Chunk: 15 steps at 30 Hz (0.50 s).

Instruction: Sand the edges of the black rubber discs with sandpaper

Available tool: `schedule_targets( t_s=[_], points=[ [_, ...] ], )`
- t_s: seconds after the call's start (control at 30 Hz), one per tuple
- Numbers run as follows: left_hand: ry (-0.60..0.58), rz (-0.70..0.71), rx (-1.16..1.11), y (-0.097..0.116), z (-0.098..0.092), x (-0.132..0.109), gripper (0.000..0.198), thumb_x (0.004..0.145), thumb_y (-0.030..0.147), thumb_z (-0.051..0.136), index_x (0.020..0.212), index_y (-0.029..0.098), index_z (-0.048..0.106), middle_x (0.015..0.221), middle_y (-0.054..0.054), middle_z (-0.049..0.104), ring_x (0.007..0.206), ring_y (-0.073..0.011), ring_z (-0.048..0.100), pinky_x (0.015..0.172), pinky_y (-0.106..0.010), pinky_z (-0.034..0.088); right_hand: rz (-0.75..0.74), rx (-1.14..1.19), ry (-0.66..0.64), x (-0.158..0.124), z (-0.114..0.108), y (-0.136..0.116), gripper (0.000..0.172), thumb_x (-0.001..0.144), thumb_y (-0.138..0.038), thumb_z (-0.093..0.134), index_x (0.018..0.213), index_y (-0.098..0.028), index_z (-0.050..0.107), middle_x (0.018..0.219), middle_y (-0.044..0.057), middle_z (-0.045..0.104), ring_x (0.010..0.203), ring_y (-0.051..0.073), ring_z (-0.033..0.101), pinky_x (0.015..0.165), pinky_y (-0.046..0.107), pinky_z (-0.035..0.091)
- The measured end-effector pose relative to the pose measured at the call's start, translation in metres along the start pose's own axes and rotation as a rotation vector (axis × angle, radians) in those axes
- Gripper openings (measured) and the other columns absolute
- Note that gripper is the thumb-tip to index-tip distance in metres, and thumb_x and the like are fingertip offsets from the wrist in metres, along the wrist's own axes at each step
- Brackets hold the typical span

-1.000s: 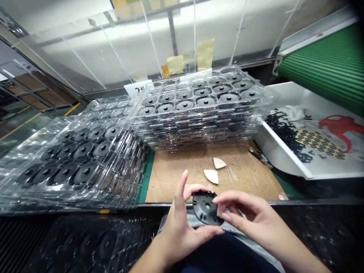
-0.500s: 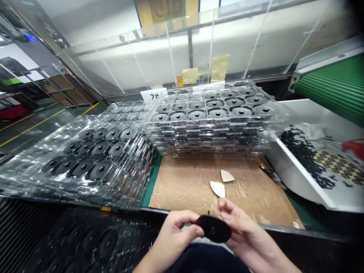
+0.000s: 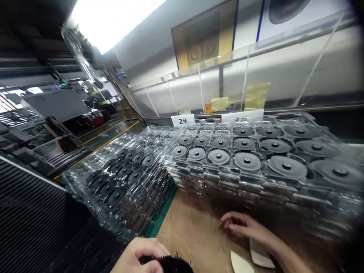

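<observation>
My left hand (image 3: 139,258) is at the bottom edge, fingers curled round a black round disc (image 3: 170,264) with small pins sticking up from it. My right hand (image 3: 244,226) reaches forward over the brown cardboard mat (image 3: 193,231), fingers stretched out and holding nothing, just in front of the tall stack of clear trays (image 3: 256,163) filled with grey round discs. Two pale wedge-shaped pieces (image 3: 241,262) lie on the cardboard beside my right wrist.
A second, lower stack of clear trays (image 3: 125,182) with dark discs lies to the left. A white label marked "2#" (image 3: 182,120) stands behind the trays, in front of a clear screen (image 3: 222,83). A dark ribbed surface (image 3: 34,216) fills the lower left.
The view has swung up and to the left. My right hand let go of the black disc and moved forward over the cardboard; my left hand keeps the disc.
</observation>
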<state>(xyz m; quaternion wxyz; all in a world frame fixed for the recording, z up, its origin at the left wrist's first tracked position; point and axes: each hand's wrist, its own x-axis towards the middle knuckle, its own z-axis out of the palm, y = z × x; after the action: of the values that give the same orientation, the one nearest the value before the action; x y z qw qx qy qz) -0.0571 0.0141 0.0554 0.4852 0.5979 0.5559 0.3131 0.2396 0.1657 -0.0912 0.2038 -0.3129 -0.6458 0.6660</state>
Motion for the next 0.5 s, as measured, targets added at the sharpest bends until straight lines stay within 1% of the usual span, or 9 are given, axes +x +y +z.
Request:
schedule_targets(
  t_s=[0.1, 0.13, 0.23, 0.3, 0.33, 0.37, 0.4, 0.47, 0.5],
  points=[
    [-0.001, 0.111, 0.158, 0.035, -0.004, 0.029, 0.011, 0.073, 0.03, 0.066, 0.081, 0.026, 0.073, 0.082, -0.007, 0.069, 0.078, -0.0222, 0.064, 0.073, -0.031, 0.048, -0.028, 0.165, 0.02, -0.001, -0.005, 0.015, 0.044, 0.081, -0.05, 0.051, 0.109, -0.018, 0.058, 0.099, 0.009, 0.059, 0.094, 0.018, 0.055, 0.083, 0.031, 0.041],
    [0.013, 0.162, 0.24, 0.048, -0.006, 0.041, 0.011, 0.074, 0.029, 0.065, 0.081, 0.027, 0.073, 0.083, -0.008, 0.069, 0.078, -0.0223, 0.064, 0.072, -0.031, 0.049, -0.03, 0.222, 0.021, -0.001, -0.005, 0.018, 0.043, 0.081, -0.05, 0.052, 0.11, -0.018, 0.058, 0.099, 0.009, 0.059, 0.095, 0.018, 0.054, 0.085, 0.031, 0.039],
    [0.018, 0.299, 0.468, 0.092, -0.012, 0.083, 0.013, 0.076, 0.024, 0.063, 0.084, 0.027, 0.073, 0.086, -0.007, 0.069, 0.078, -0.0216, 0.064, 0.071, -0.029, 0.05, -0.049, 0.324, -0.018, 0.0, -0.004, 0.019, 0.046, 0.075, -0.05, 0.06, 0.107, -0.017, 0.06, 0.096, 0.009, 0.059, 0.088, 0.018, 0.055, 0.08, 0.031, 0.04],
    [0.017, 0.406, 0.63, 0.121, -0.014, 0.119, 0.015, 0.076, 0.022, 0.063, 0.086, 0.027, 0.072, 0.092, -0.007, 0.068, 0.083, -0.0209, 0.063, 0.075, -0.029, 0.048, -0.079, 0.35, -0.026, 0.002, -0.003, 0.018, 0.047, 0.075, -0.05, 0.06, 0.107, -0.017, 0.06, 0.095, 0.009, 0.059, 0.085, 0.018, 0.055, 0.078, 0.03, 0.04],
    [0.01, 0.49, 0.687, 0.134, -0.014, 0.14, 0.014, 0.075, 0.022, 0.064, 0.085, 0.026, 0.073, 0.093, -0.007, 0.068, 0.084, -0.0211, 0.063, 0.076, -0.029, 0.048, -0.09, 0.356, -0.03, 0.003, -0.003, 0.018, 0.046, 0.075, -0.05, 0.06, 0.108, -0.018, 0.06, 0.095, 0.009, 0.059, 0.085, 0.017, 0.055, 0.078, 0.03, 0.04],
    [-0.004, 0.537, 0.736, 0.146, -0.013, 0.161, 0.014, 0.076, 0.023, 0.063, 0.087, 0.025, 0.072, 0.096, -0.008, 0.067, 0.087, -0.0214, 0.062, 0.079, -0.03, 0.046, -0.097, 0.364, -0.039, 0.003, -0.004, 0.019, 0.045, 0.075, -0.049, 0.061, 0.108, -0.019, 0.06, 0.095, 0.008, 0.059, 0.085, 0.017, 0.055, 0.077, 0.03, 0.04],
    [0.01, 0.567, 0.757, 0.157, -0.012, 0.184, 0.014, 0.075, 0.025, 0.064, 0.086, 0.024, 0.072, 0.096, -0.008, 0.067, 0.087, -0.0217, 0.061, 0.081, -0.031, 0.045, -0.106, 0.376, -0.049, 0.003, -0.004, 0.019, 0.044, 0.074, -0.048, 0.062, 0.108, -0.019, 0.061, 0.095, 0.008, 0.059, 0.086, 0.017, 0.054, 0.076, 0.029, 0.04],
    [0.083, 0.546, 0.756, 0.173, -0.009, 0.231, 0.011, 0.073, 0.03, 0.066, 0.077, 0.023, 0.073, 0.097, -0.007, 0.067, 0.092, -0.0222, 0.06, 0.087, -0.031, 0.041, -0.127, 0.418, -0.064, 0.004, -0.005, 0.021, 0.044, 0.072, -0.047, 0.065, 0.107, -0.02, 0.062, 0.095, 0.007, 0.059, 0.084, 0.016, 0.054, 0.075, 0.028, 0.04],
    [0.111, 0.53, 0.748, 0.179, -0.008, 0.254, 0.016, 0.074, 0.034, 0.064, 0.076, 0.021, 0.073, 0.098, -0.007, 0.067, 0.094, -0.0224, 0.059, 0.088, -0.032, 0.041, -0.135, 0.444, -0.063, 0.004, -0.006, 0.023, 0.045, 0.07, -0.047, 0.067, 0.107, -0.021, 0.062, 0.096, 0.007, 0.059, 0.083, 0.016, 0.054, 0.074, 0.027, 0.04]
  ],
)
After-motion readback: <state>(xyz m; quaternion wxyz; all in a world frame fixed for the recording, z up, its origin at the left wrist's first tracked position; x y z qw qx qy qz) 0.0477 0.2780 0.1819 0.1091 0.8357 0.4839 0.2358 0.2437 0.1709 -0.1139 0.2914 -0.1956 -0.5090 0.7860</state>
